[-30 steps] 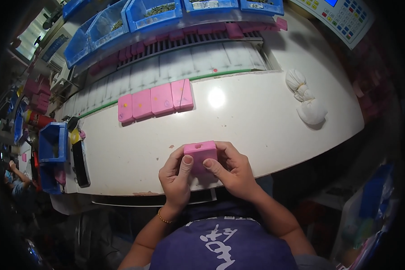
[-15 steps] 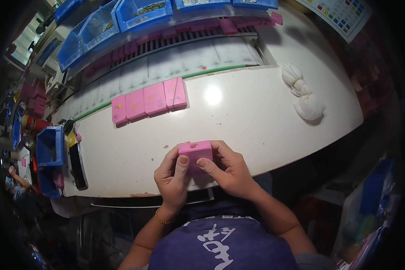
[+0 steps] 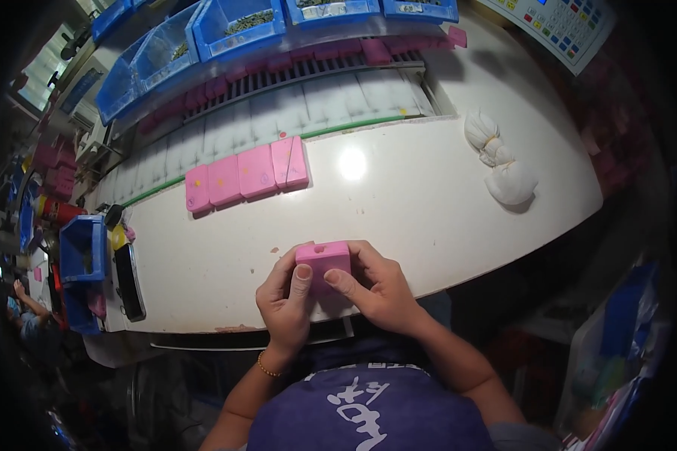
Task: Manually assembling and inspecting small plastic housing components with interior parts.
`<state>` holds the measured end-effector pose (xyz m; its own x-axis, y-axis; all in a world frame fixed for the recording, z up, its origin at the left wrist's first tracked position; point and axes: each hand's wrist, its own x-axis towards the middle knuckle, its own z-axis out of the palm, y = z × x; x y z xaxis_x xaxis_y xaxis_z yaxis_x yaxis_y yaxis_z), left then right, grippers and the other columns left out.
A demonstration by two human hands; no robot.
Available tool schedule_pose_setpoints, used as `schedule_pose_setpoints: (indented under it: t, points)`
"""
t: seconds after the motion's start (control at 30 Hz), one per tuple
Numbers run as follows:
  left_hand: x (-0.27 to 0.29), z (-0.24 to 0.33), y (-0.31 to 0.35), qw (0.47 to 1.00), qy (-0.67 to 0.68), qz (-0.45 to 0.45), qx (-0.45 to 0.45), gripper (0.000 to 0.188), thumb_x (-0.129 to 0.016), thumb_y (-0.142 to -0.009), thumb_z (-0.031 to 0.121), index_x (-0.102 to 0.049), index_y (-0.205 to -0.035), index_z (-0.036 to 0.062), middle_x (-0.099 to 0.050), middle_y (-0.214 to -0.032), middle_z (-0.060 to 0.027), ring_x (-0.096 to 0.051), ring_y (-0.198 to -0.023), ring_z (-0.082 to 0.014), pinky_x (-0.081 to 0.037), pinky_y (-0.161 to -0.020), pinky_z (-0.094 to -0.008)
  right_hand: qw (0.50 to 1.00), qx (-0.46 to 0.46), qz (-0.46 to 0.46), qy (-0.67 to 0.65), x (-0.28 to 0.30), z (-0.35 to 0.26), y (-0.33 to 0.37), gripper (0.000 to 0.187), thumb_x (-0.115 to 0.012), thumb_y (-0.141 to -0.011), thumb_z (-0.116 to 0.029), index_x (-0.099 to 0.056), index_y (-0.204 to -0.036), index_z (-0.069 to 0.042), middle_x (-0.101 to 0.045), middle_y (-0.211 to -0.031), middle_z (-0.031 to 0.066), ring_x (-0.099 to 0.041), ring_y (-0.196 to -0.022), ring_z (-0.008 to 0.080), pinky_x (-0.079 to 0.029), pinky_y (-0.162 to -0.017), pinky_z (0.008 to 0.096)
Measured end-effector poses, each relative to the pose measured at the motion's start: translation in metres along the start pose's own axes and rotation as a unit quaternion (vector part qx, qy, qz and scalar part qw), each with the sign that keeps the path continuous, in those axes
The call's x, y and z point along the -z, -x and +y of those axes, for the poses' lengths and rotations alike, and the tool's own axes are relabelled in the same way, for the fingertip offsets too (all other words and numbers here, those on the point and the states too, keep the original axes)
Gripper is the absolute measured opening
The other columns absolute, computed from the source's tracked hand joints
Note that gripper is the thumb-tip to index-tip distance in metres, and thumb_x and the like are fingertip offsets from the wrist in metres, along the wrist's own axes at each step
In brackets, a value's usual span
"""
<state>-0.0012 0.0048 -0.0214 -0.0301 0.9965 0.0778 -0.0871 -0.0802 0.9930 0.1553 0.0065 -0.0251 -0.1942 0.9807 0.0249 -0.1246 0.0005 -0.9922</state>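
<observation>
Between my two hands, close to the table's near edge, is a pink rubber mould (image 3: 325, 261), a flat block with a small hole in its upper end. My left hand (image 3: 284, 292) grips its left side, thumb flat on the face toward me. The right side is held by my right hand (image 3: 382, 292), its thumb resting on that same face. My other fingers wrap behind the block and are mostly hidden. Farther off, several similar pink moulds (image 3: 247, 177) lie side by side on the white table (image 3: 399, 207); a thin band crosses the rightmost one.
A white cloth pouch (image 3: 511, 184), tied at its middle, lies at the right. Behind the moulds runs a pale conveyor belt (image 3: 278, 113) with a green edge. Blue bins (image 3: 241, 28) stand above it. Another blue bin (image 3: 83, 252) and a black flat object (image 3: 130, 282) are at left.
The belt has moved left: its red dot has slid leftward and a yellow mark has appeared at the right. My hands keep the same hold on the mould; the view has shifted slightly.
</observation>
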Motion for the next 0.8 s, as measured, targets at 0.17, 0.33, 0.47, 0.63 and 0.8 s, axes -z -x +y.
schedule_pose_setpoints:
  t: [0.17, 0.33, 0.47, 0.63, 0.8]
  points:
    - [-0.0003, -0.0001, -0.0009, 1.0, 0.004, 0.007, -0.006, 0.035, -0.061, -0.1, 0.019, -0.062, -0.123, -0.0073, -0.069, -0.107, -0.0091, -0.062, -0.095, -0.0125, -0.049, -0.086, -0.0259, 1.0, -0.009, -0.002, -0.028, 0.0006, -0.0053, 0.0005, 0.038, -0.064, -0.098, -0.024, -0.055, -0.127, 0.0, -0.068, -0.102, 0.0077, -0.062, -0.089, 0.0095, -0.05, -0.08, 0.0254]
    - [0.0036, 0.0007, 0.0014, 1.0, 0.006, 0.011, -0.014, 0.035, -0.062, -0.1, 0.02, -0.063, -0.122, -0.0065, -0.069, -0.106, -0.0093, -0.062, -0.096, -0.0126, -0.049, -0.087, -0.0265, 1.0, 0.021, 0.014, 0.01, -0.0016, -0.0049, 0.0015, 0.037, -0.064, -0.098, -0.021, -0.057, -0.127, 0.0, -0.067, -0.105, 0.0084, -0.061, -0.095, 0.0116, -0.05, -0.086, 0.0269]
    - [0.006, -0.0004, 0.002, 1.0, -0.004, -0.001, -0.002, 0.035, -0.063, -0.099, 0.021, -0.064, -0.122, -0.0047, -0.069, -0.107, -0.0099, -0.062, -0.096, -0.0134, -0.05, -0.087, -0.027, 0.998, 0.03, 0.028, 0.055, -0.0037, -0.006, 0.005, 0.036, -0.066, -0.097, -0.02, -0.059, -0.126, 0.0, -0.069, -0.105, 0.0096, -0.063, -0.097, 0.0133, -0.05, -0.087, 0.0282]
    - [0.0048, -0.001, 0.004, 1.0, -0.013, -0.011, -0.007, 0.035, -0.064, -0.099, 0.023, -0.064, -0.122, -0.0033, -0.069, -0.105, -0.0095, -0.063, -0.096, -0.0128, -0.05, -0.085, -0.0264, 0.998, 0.024, 0.044, 0.044, -0.0038, 0.001, 0.0096, 0.04, -0.067, -0.096, -0.021, -0.058, -0.129, 0.0, -0.07, -0.109, 0.0108, -0.064, -0.101, 0.0146, -0.05, -0.091, 0.0288]
    - [0.0061, -0.0013, 0.0019, 1.0, -0.016, -0.008, 0.0, 0.035, -0.064, -0.099, 0.023, -0.064, -0.122, -0.0027, -0.069, -0.104, -0.009, -0.063, -0.094, -0.0121, -0.051, -0.083, -0.0258, 0.997, 0.026, 0.042, 0.054, -0.0054, 0.002, 0.0075, 0.04, -0.067, -0.097, -0.021, -0.058, -0.13, 0.0, -0.069, -0.112, 0.0114, -0.064, -0.103, 0.0152, -0.05, -0.092, 0.0289]
